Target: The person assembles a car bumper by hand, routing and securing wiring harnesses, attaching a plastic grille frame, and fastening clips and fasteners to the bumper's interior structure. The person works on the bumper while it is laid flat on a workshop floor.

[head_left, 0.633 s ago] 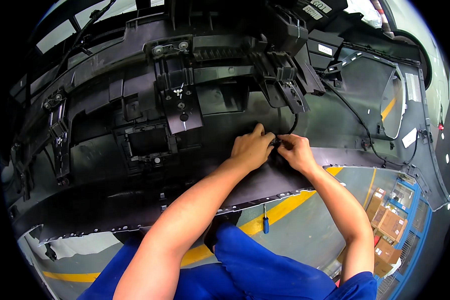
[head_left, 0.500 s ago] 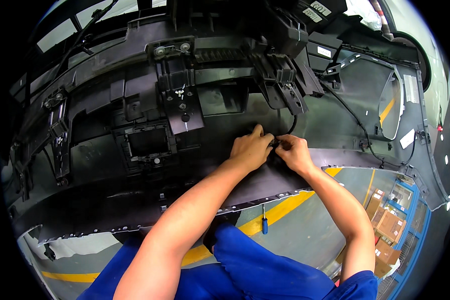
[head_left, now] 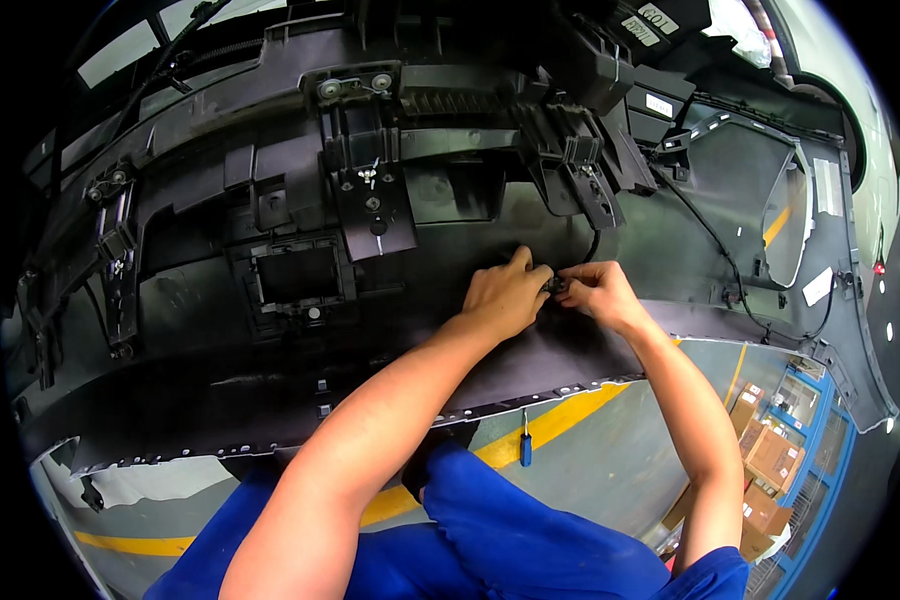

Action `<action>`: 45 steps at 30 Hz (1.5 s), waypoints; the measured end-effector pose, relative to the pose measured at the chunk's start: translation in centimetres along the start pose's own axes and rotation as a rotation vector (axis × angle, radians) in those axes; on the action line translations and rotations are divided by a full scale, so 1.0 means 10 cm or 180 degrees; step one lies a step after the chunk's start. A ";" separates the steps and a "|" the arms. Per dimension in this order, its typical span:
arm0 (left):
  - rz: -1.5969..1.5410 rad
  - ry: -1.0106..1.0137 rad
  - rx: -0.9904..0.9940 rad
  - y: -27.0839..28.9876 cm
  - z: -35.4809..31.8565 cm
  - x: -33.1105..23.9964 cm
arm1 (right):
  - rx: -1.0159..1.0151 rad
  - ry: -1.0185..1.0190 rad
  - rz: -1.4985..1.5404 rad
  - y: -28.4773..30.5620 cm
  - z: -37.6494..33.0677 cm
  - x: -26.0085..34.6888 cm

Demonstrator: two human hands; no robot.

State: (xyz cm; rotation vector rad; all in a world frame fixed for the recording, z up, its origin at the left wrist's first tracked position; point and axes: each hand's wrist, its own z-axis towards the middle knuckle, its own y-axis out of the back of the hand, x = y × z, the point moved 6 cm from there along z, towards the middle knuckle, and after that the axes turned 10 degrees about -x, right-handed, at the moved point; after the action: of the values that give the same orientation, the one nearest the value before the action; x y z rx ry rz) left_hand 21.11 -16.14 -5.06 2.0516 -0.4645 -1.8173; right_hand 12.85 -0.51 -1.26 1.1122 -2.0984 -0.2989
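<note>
Head view: small dark part [head_left: 553,286] sits between the two hands, in front of a big black panel [head_left: 605,352]. It lies to the right of the left hand [head_left: 505,300] and to the left of the right hand [head_left: 602,294]; both look in contact, neither clearly nearer. Long axis of the part: can't tell, too small and mostly covered by fingers. Left hand is curled, thumb side against the part's left end; right hand has thumb and forefinger closed on its right end in what looks like a pinch. Black cable [head_left: 596,244] drops just beyond the right hand; whether it joins the part is hidden. Count: two hands, one small part visible, one cable by the hands, one longer cable [head_left: 705,228] farther right on the panel, one blue-handled screwdriver [head_left: 526,448] below the panel's near edge, at least three cardboard boxes [head_left: 773,456] lower right, overlapping.
</note>
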 end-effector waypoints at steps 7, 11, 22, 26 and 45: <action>-0.0002 -0.0010 0.0018 0.02 0.00 0.01 | 0.0117 -0.0182 -0.0042 -0.02 0.11 0.06; 0.0000 -0.0039 -0.0011 0.02 0.00 0.01 | -0.0005 -0.0192 -0.0137 -0.04 0.15 0.00; -0.0067 -0.0061 -0.0061 0.02 -0.01 0.03 | 0.0562 0.0326 -0.0744 0.01 0.09 0.14; -0.0051 -0.0130 -0.0099 0.03 0.00 0.02 | 0.0841 0.1195 -0.2173 -0.02 0.10 0.43; 0.0245 -0.1089 -0.0553 -0.21 0.22 -0.23 | 0.0114 -0.1362 0.2110 -0.11 -0.14 -0.35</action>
State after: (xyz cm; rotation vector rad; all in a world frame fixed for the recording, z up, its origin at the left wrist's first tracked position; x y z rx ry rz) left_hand 18.69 -13.29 -4.33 1.5937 -0.4501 -2.0885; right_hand 15.81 1.79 -2.58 0.3301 -2.7188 -0.1827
